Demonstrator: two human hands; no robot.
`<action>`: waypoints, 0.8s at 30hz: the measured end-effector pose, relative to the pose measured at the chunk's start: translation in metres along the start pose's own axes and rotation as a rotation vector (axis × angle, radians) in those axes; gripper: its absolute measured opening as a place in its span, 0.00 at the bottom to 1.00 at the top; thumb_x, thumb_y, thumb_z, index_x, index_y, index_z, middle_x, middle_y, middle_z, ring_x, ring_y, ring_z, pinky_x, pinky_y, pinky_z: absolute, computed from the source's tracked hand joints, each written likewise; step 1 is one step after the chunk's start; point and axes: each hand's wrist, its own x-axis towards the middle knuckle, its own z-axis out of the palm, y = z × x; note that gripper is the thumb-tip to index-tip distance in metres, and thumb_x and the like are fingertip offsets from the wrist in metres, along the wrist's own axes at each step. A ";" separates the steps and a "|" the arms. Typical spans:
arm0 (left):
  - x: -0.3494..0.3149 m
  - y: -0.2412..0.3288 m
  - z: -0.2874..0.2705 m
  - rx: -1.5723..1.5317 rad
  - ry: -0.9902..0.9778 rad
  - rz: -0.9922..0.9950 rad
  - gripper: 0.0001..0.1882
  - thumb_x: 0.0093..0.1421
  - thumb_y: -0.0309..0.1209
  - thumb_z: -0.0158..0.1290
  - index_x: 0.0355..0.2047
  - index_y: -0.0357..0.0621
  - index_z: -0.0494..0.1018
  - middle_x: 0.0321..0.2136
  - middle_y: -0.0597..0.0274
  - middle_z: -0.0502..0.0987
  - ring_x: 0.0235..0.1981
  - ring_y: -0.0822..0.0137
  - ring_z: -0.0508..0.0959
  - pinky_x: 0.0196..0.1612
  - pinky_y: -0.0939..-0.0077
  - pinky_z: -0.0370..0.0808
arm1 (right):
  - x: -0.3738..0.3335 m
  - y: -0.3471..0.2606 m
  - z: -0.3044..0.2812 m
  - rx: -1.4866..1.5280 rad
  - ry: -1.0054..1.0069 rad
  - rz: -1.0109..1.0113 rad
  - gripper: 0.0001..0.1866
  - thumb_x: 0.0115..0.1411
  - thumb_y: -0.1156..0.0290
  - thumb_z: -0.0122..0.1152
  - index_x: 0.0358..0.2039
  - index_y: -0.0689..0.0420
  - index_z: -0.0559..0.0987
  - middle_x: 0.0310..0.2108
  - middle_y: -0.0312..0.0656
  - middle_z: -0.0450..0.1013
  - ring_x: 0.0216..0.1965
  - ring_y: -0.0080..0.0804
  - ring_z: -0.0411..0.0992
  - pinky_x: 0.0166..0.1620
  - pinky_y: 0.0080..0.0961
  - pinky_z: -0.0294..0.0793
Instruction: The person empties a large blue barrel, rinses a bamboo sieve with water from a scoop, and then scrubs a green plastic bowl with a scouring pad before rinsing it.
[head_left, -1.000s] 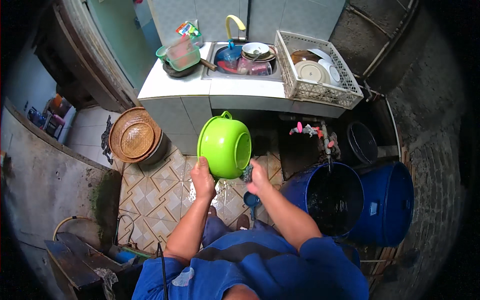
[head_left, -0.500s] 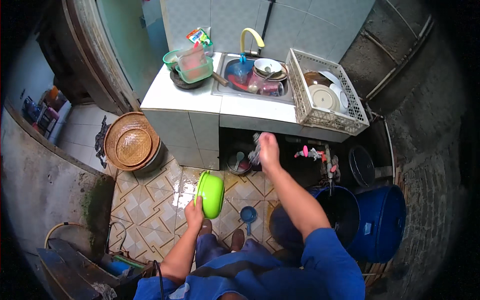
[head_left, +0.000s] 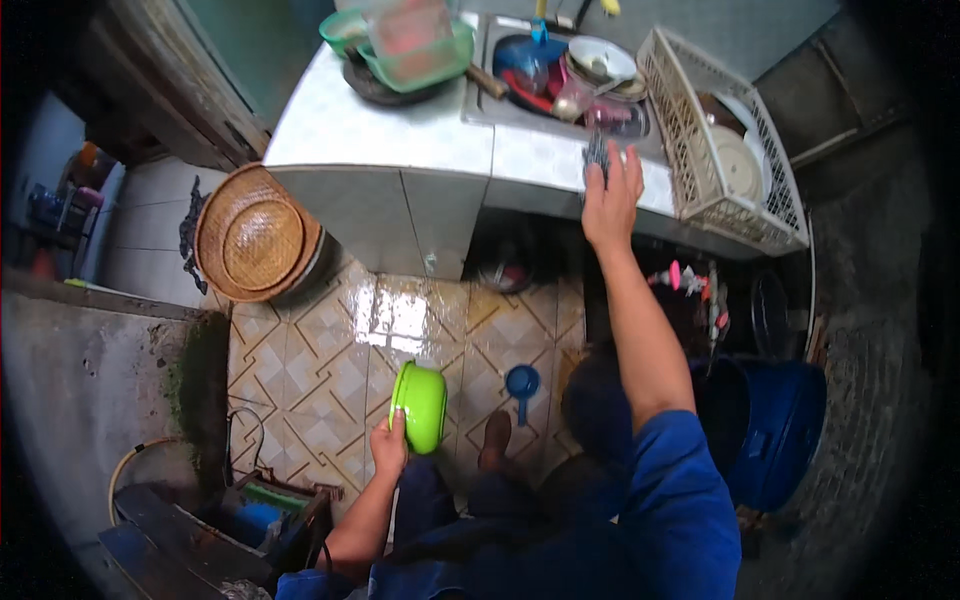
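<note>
My left hand [head_left: 388, 448] is closed on the rim of a bright green plastic basin [head_left: 425, 408], its thumb along the outside. The basin is tipped on its side, low over the tiled floor. At the front edge of the white counter, my right hand [head_left: 612, 205] reaches forward with a dark grey scouring pad [head_left: 597, 158] at its fingertips. The pad is against the counter edge, just in front of the sink [head_left: 482, 100]. Inside the sink sit a white bowl [head_left: 603, 58], a red dish and other dishes.
A cream plastic crate [head_left: 712, 180] of plates stands right of the sink. Green baskets [head_left: 425, 62] are on the counter's left. A blue dipper [head_left: 522, 381] lies on the wet floor. Blue barrels [head_left: 785, 430] stand at right, a woven tray [head_left: 262, 237] at left.
My right hand has risen from below the counter to its front edge, carrying the scouring pad. The basin stays in my left hand. The view has shifted, with the sink now higher.
</note>
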 end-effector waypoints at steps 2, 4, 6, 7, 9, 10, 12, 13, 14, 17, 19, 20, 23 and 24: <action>0.008 -0.005 -0.005 -0.078 -0.028 -0.067 0.19 0.68 0.40 0.47 0.29 0.36 0.75 0.22 0.69 0.75 0.22 0.79 0.69 0.27 0.78 0.68 | -0.057 -0.026 -0.019 0.112 0.019 0.039 0.22 0.65 0.68 0.48 0.58 0.62 0.67 0.60 0.58 0.58 0.63 0.53 0.54 0.64 0.41 0.51; 0.022 0.000 0.000 -0.108 -0.044 -0.081 0.18 0.68 0.40 0.46 0.31 0.37 0.74 0.24 0.69 0.75 0.24 0.79 0.69 0.29 0.79 0.68 | -0.137 -0.019 -0.022 0.278 -0.009 0.185 0.23 0.65 0.73 0.45 0.59 0.69 0.63 0.59 0.56 0.59 0.62 0.51 0.56 0.64 0.40 0.53; 0.035 0.004 0.010 -0.085 -0.031 -0.067 0.17 0.69 0.39 0.46 0.32 0.38 0.74 0.25 0.68 0.76 0.25 0.79 0.70 0.30 0.80 0.68 | -0.247 0.024 -0.006 0.144 -0.177 0.329 0.22 0.64 0.67 0.48 0.55 0.68 0.67 0.56 0.58 0.61 0.58 0.52 0.60 0.61 0.40 0.57; 0.034 0.000 0.002 -0.068 -0.049 -0.041 0.16 0.68 0.39 0.47 0.31 0.38 0.74 0.26 0.67 0.76 0.26 0.79 0.70 0.31 0.81 0.68 | -0.284 0.015 -0.010 0.158 -0.304 0.717 0.22 0.66 0.64 0.48 0.55 0.66 0.68 0.56 0.58 0.61 0.57 0.52 0.61 0.59 0.41 0.59; 0.048 -0.007 0.012 -0.064 -0.078 -0.058 0.16 0.68 0.38 0.47 0.31 0.38 0.75 0.26 0.69 0.76 0.26 0.80 0.70 0.31 0.81 0.68 | -0.418 0.073 0.011 0.170 -0.477 1.185 0.26 0.67 0.56 0.49 0.56 0.64 0.67 0.57 0.57 0.61 0.58 0.53 0.61 0.57 0.42 0.62; 0.057 -0.012 0.020 -0.063 -0.092 -0.066 0.16 0.68 0.38 0.47 0.31 0.37 0.76 0.26 0.70 0.76 0.26 0.80 0.70 0.31 0.82 0.68 | -0.482 0.089 0.021 0.130 -0.411 1.392 0.23 0.66 0.59 0.49 0.54 0.63 0.70 0.53 0.55 0.65 0.53 0.50 0.65 0.54 0.41 0.64; 0.067 -0.030 0.025 -0.021 -0.080 -0.100 0.15 0.68 0.37 0.48 0.32 0.37 0.76 0.26 0.68 0.77 0.27 0.80 0.71 0.32 0.81 0.69 | -0.537 0.096 0.032 0.039 -0.554 1.661 0.21 0.66 0.60 0.49 0.52 0.62 0.72 0.50 0.53 0.70 0.49 0.48 0.70 0.52 0.40 0.67; 0.071 -0.040 0.028 -0.044 -0.073 -0.117 0.15 0.68 0.37 0.48 0.32 0.37 0.76 0.27 0.67 0.77 0.27 0.80 0.71 0.33 0.81 0.69 | -0.561 0.103 0.033 -0.020 -0.752 1.723 0.22 0.65 0.59 0.50 0.53 0.62 0.72 0.50 0.53 0.69 0.50 0.49 0.70 0.52 0.40 0.67; 0.072 -0.052 0.025 -0.063 -0.052 -0.133 0.15 0.68 0.37 0.48 0.33 0.37 0.76 0.27 0.67 0.78 0.27 0.79 0.72 0.33 0.81 0.69 | -0.585 0.104 0.035 -0.070 -0.969 1.769 0.22 0.65 0.59 0.50 0.53 0.61 0.72 0.51 0.53 0.69 0.51 0.49 0.69 0.52 0.40 0.68; 0.086 -0.086 0.041 -0.057 -0.113 -0.216 0.15 0.68 0.37 0.47 0.34 0.36 0.76 0.29 0.64 0.78 0.29 0.77 0.74 0.35 0.79 0.72 | -0.674 0.147 0.053 -0.205 -1.058 1.671 0.34 0.65 0.50 0.48 0.62 0.62 0.60 0.63 0.57 0.56 0.59 0.56 0.62 0.58 0.47 0.65; 0.088 -0.101 0.048 -0.024 -0.118 -0.219 0.16 0.68 0.38 0.47 0.34 0.37 0.76 0.27 0.65 0.78 0.26 0.77 0.73 0.31 0.79 0.71 | -0.679 0.162 0.073 -0.217 -1.002 1.654 0.32 0.63 0.52 0.51 0.60 0.62 0.64 0.62 0.57 0.59 0.60 0.54 0.62 0.57 0.43 0.65; 0.089 -0.108 0.049 0.010 -0.112 -0.228 0.16 0.68 0.39 0.47 0.33 0.38 0.75 0.26 0.65 0.77 0.25 0.77 0.73 0.30 0.79 0.71 | -0.680 0.168 0.085 -0.221 -0.974 1.642 0.30 0.63 0.53 0.53 0.59 0.62 0.66 0.61 0.57 0.60 0.60 0.53 0.62 0.57 0.41 0.65; 0.090 -0.131 0.051 0.123 -0.083 -0.296 0.16 0.67 0.40 0.48 0.30 0.42 0.75 0.22 0.68 0.75 0.20 0.79 0.70 0.24 0.82 0.67 | -0.695 0.195 0.105 -0.106 -1.028 1.761 0.31 0.63 0.52 0.53 0.59 0.61 0.67 0.61 0.56 0.61 0.60 0.51 0.62 0.58 0.40 0.65; 0.091 -0.138 0.047 0.147 -0.087 -0.287 0.16 0.67 0.40 0.48 0.30 0.42 0.75 0.22 0.68 0.75 0.20 0.79 0.70 0.24 0.82 0.67 | -0.697 0.199 0.112 -0.028 -1.005 1.781 0.32 0.62 0.51 0.53 0.59 0.61 0.67 0.60 0.55 0.62 0.60 0.50 0.63 0.58 0.40 0.65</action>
